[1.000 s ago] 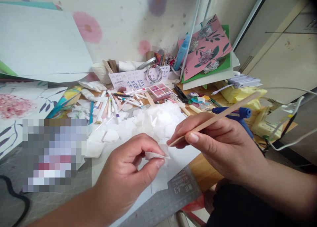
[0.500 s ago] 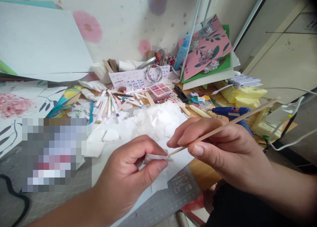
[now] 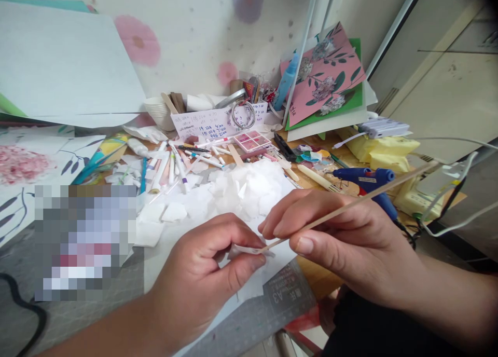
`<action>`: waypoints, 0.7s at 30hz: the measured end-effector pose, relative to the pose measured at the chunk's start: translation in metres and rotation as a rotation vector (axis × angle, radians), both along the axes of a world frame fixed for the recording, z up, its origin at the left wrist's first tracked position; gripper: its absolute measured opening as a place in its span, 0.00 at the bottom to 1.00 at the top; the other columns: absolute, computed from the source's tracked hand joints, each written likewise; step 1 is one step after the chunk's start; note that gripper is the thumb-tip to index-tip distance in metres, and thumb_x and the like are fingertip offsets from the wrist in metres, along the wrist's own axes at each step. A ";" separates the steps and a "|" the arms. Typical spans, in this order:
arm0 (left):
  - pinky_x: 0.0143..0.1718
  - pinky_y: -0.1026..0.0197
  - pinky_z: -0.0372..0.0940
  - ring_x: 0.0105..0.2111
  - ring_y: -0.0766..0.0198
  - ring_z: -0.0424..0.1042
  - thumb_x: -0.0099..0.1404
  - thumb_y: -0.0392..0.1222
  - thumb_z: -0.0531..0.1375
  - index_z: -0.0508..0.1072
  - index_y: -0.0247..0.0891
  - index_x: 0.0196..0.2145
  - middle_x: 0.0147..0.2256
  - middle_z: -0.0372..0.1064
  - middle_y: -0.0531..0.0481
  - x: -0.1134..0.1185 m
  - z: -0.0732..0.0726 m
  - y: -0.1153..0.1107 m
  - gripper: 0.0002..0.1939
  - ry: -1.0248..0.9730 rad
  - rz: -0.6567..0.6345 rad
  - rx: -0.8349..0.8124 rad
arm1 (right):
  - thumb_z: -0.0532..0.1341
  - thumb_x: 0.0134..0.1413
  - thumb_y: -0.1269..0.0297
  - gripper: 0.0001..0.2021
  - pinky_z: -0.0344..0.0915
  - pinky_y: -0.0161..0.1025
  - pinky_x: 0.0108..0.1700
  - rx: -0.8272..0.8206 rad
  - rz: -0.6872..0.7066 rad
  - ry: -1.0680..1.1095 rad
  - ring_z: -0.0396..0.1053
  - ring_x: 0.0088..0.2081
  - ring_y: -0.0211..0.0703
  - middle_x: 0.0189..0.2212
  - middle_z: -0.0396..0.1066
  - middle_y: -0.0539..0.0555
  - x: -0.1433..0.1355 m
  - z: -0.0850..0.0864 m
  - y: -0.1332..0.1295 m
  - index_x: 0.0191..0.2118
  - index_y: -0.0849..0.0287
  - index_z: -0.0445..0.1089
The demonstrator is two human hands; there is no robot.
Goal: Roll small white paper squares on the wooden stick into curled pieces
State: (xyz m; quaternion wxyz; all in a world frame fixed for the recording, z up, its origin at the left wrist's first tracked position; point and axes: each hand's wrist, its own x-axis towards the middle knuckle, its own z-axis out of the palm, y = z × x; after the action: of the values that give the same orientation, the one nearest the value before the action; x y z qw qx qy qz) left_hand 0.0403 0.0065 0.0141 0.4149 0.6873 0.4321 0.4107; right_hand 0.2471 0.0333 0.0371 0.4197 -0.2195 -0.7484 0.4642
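Observation:
My left hand [image 3: 218,263] pinches a small piece of white paper [image 3: 243,250] between thumb and forefinger. In my right hand [image 3: 334,232] a thin wooden stick [image 3: 361,198] is gripped between thumb and fingers, slanting up to the right. Its lower tip meets the paper at my left fingertips; the exact contact is partly hidden by the fingers. Just beyond both hands a heap of thin white paper pieces [image 3: 249,186] rests on a white sheet [image 3: 155,271].
A grey cutting mat [image 3: 288,294] lies under the sheet. To the right is a blue glue gun [image 3: 363,176] with cables nearby. Markers [image 3: 179,170], a pink palette [image 3: 251,140] and scraps clutter the back. A pink flower card [image 3: 327,77] leans behind.
My right hand has dipped slightly and shifted a little left, lowering the stick to a flatter slant. The paper in my left hand has tilted slightly.

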 end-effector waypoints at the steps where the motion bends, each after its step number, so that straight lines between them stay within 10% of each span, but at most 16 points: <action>1: 0.27 0.64 0.62 0.25 0.65 0.69 0.62 0.39 0.65 0.78 0.42 0.26 0.27 0.72 0.54 0.000 0.000 0.000 0.06 -0.001 -0.001 -0.004 | 0.64 0.60 0.71 0.04 0.74 0.36 0.41 -0.001 0.003 0.002 0.76 0.39 0.41 0.35 0.77 0.54 0.000 0.000 0.000 0.39 0.57 0.76; 21: 0.28 0.66 0.64 0.26 0.65 0.68 0.61 0.38 0.66 0.79 0.42 0.28 0.25 0.70 0.56 -0.002 -0.005 -0.001 0.03 -0.166 -0.070 -0.155 | 0.64 0.60 0.71 0.04 0.74 0.33 0.40 0.001 0.017 0.018 0.76 0.37 0.39 0.34 0.77 0.55 -0.001 0.000 0.001 0.38 0.59 0.76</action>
State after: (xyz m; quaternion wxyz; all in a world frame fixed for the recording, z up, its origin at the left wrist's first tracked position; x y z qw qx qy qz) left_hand 0.0383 0.0051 0.0089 0.5153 0.6316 0.4023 0.4168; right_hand 0.2464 0.0347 0.0375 0.4227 -0.2086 -0.7467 0.4693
